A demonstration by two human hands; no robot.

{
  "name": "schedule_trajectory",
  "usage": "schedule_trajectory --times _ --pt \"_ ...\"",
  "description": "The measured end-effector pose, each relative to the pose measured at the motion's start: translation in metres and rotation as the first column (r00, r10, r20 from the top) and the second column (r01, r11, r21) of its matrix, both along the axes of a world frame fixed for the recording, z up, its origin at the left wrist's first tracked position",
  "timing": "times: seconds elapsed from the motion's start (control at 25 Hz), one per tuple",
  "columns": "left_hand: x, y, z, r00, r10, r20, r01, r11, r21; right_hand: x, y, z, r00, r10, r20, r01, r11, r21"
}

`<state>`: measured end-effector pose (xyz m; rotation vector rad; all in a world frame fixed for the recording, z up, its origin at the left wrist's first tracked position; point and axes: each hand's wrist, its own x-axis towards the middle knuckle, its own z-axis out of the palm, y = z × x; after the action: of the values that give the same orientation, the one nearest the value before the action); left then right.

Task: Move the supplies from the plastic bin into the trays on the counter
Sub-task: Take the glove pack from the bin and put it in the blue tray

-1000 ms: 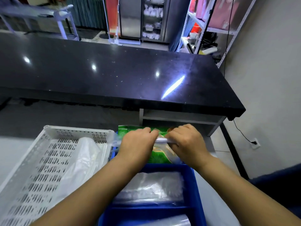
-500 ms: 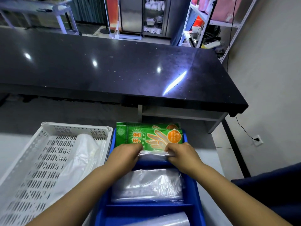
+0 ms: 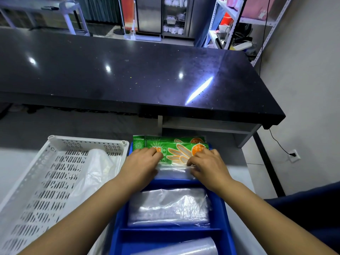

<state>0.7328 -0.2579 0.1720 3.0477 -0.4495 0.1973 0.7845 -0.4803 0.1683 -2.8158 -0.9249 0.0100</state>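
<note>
— Where is the clear packet (image 3: 173, 171)?
— In the far compartment of the blue tray (image 3: 226, 208), just in front of the green glove packets (image 3: 176, 149). Both hands cover most of it.
— And the hands?
— The left hand (image 3: 141, 162) lies knuckles-up, fingertips hidden. The right hand (image 3: 208, 165) bends its fingers onto the packet's edge. Whether either pinches or only presses cannot be told.
— The white bin (image 3: 33, 190)?
— Beside the tray, cut off at the frame's edge, with a blurred plastic bag (image 3: 92, 173) inside.

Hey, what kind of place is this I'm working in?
Likely a shop or food outlet's back area: a long black counter, a glass-door cabinet of stocked goods behind it, and metal storage shelving.
</note>
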Motion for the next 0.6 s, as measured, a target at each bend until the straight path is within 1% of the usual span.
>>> schedule_trajectory --times 0.08,0.16,0.2,0.32,0.4,0.48,0.6 --pt "-0.005 -0.001 0.0 0.994 -0.106 0.012 0.105 0.994 0.011 -0.001 0.002 -0.003 1.0 0.002 0.003 -0.002 1.0 0.024" --pt "-0.006 -0.003 -0.002 0.991 -0.128 -0.029 0.129 0.991 0.04 -0.001 0.003 -0.006 1.0 0.012 -0.013 -0.011 0.999 0.044" --pt "-0.005 -0.003 -0.006 0.993 -0.108 -0.05 0.11 0.993 0.037 -0.001 0.004 -0.008 1.0 0.014 -0.026 -0.013 0.999 0.049" --pt "-0.004 -0.001 -0.011 0.993 0.022 -0.117 -0.03 0.997 -0.066 -0.001 0.001 -0.008 0.997 0.007 -0.074 -0.002 0.997 0.071" --pt "-0.006 0.002 -0.011 0.99 0.085 -0.11 -0.1 0.984 -0.145 -0.001 -0.002 -0.001 0.993 -0.005 -0.116 0.017 0.994 0.106" --pt "-0.011 0.007 0.0 0.984 0.165 -0.069 -0.178 0.949 -0.262 0.003 -0.006 0.009 0.996 -0.001 -0.086 0.015 0.987 0.162" --pt "-0.03 0.014 0.016 0.956 0.29 -0.032 -0.282 0.888 -0.364 0.011 -0.006 0.025 0.999 0.039 0.012 -0.04 0.986 0.162"
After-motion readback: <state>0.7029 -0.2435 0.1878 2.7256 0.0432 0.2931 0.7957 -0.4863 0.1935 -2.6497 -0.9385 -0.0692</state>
